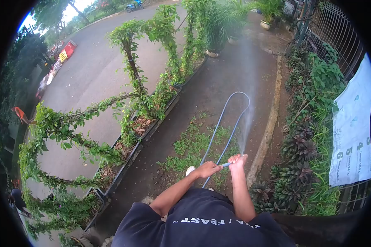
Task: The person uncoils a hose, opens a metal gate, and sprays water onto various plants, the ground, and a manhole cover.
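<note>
A grey-blue garden hose (214, 138) runs up from below me, loops on the ground ahead and comes back toward my body. My left hand (207, 169) is closed around the hose a little behind its end. At the hose's end, my right hand (237, 161) grips it, with the thumb up by the mouth. From there a fan of water (245, 127) sprays forward and up, thinning to mist over the path. The hose mouth itself is hidden by my fingers.
Long black planter boxes (144, 144) with climbing vines (132, 66) line the left, beside a road (86, 74). On the right lie a stone curb (272, 123), leafy plants (305, 144), a white banner (352, 123) and a metal fence (338, 33). Potted palms (265, 24) stand ahead.
</note>
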`<state>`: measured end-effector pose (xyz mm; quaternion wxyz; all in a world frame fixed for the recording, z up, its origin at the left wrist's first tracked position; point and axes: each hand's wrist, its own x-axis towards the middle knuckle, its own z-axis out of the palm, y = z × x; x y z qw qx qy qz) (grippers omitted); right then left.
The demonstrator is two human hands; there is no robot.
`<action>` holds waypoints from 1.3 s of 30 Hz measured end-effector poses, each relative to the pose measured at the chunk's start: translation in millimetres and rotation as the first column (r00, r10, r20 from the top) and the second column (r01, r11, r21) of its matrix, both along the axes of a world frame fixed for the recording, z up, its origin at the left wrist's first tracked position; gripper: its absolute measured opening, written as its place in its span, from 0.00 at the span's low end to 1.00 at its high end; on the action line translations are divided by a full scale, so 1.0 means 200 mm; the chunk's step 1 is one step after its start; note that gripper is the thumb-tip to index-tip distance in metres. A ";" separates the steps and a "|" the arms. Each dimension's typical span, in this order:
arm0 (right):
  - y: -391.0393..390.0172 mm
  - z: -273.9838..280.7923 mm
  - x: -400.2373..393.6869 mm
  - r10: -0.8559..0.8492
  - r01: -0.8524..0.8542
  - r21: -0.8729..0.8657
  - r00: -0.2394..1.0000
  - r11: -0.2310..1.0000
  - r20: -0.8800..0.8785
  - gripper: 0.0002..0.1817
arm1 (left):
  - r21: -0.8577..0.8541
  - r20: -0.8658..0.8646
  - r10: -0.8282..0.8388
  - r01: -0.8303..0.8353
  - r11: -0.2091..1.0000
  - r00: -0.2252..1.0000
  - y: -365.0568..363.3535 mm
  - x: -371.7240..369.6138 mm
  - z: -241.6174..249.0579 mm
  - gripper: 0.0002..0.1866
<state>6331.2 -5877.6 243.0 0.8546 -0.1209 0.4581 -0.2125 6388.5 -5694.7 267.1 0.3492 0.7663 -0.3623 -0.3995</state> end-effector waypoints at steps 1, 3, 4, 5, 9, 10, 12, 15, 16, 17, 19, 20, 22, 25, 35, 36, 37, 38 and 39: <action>-0.02 0.05 -0.02 -0.013 0.016 -0.040 0.997 0.999 0.072 0.24 | -0.023 -0.002 0.026 -0.027 0.999 1.000 -0.02 -0.02 0.08 0.36; -0.05 0.12 -0.08 -0.019 0.023 -0.038 0.995 0.999 0.097 0.24 | -0.045 -0.004 0.054 -0.054 0.998 0.999 -0.04 -0.10 0.13 0.36; -0.06 0.14 -0.13 -0.007 0.011 -0.034 0.994 0.999 0.112 0.23 | -0.071 0.012 0.054 -0.053 0.996 0.998 -0.05 -0.13 0.13 0.35; -0.07 0.15 -0.15 0.004 0.000 -0.032 0.991 0.999 0.131 0.23 | -0.099 0.032 0.054 -0.051 0.994 0.998 -0.06 -0.16 0.13 0.35; -0.05 0.09 -0.29 -0.005 0.002 0.038 0.998 0.999 0.058 0.21 | -0.029 0.047 0.042 -0.041 0.999 0.998 -0.05 -0.30 0.06 0.35; -0.05 0.01 -0.31 0.007 -0.010 0.050 0.998 0.999 0.055 0.20 | -0.036 0.029 0.062 -0.061 0.998 0.998 -0.04 -0.34 0.02 0.35; -0.03 -0.07 -0.39 0.022 -0.025 0.092 0.999 0.995 0.027 0.20 | -0.016 0.010 0.071 -0.071 0.997 0.997 -0.01 -0.41 -0.06 0.35; 0.00 -0.10 -0.45 0.025 -0.023 0.082 0.999 0.996 -0.024 0.20 | 0.061 -0.006 0.069 -0.068 0.996 0.998 0.01 -0.49 -0.08 0.35; 0.00 -0.09 -0.47 0.022 -0.020 0.085 0.999 0.996 -0.024 0.22 | 0.045 -0.008 0.060 -0.060 0.997 0.998 0.01 -0.51 -0.07 0.35; 0.00 -0.09 -0.48 0.019 -0.017 0.086 1.000 0.996 -0.022 0.22 | 0.046 -0.006 0.057 -0.057 0.997 0.998 0.00 -0.52 -0.08 0.35; 0.00 -0.07 -0.50 0.012 -0.011 0.064 1.000 0.998 -0.027 0.23 | -0.012 -0.021 0.067 -0.068 0.998 0.998 -0.01 -0.55 -0.09 0.34; -0.01 -0.06 -0.51 0.007 -0.005 0.065 1.000 0.998 -0.029 0.23 | -0.011 -0.022 0.062 -0.062 0.998 0.998 -0.02 -0.57 -0.08 0.34; -0.02 -0.02 -0.54 -0.003 0.001 0.044 0.999 0.999 0.040 0.23 | 0.022 -0.024 0.071 -0.070 0.997 0.997 -0.03 -0.58 -0.04 0.33; -0.06 0.05 -0.56 0.003 -0.004 0.012 0.995 1.000 0.097 0.23 | -0.035 0.006 0.072 -0.072 0.997 0.997 -0.07 -0.59 0.02 0.33; -0.10 0.08 -0.48 -0.018 0.011 0.053 0.991 0.999 0.133 0.22 | 0.011 0.032 0.040 -0.040 0.999 0.999 -0.12 -0.49 0.07 0.33; -0.09 0.04 -0.48 -0.022 0.011 0.092 0.992 0.996 0.121 0.23 | 0.021 0.031 0.039 -0.040 0.999 0.999 -0.11 -0.49 0.04 0.32; -0.07 -0.01 -0.47 -0.023 0.012 0.095 0.992 0.995 0.121 0.23 | 0.024 0.031 0.038 -0.039 0.999 0.999 -0.09 -0.49 0.02 0.32; -0.06 -0.04 -0.47 -0.010 0.000 0.122 0.997 0.993 0.077 0.24 | 0.039 0.007 0.036 -0.036 0.999 0.999 -0.06 -0.49 0.00 0.32; -0.04 -0.08 -0.46 0.007 -0.012 0.148 0.999 0.989 0.034 0.25 | 0.052 -0.017 0.036 -0.035 0.998 0.999 -0.05 -0.49 -0.02 0.32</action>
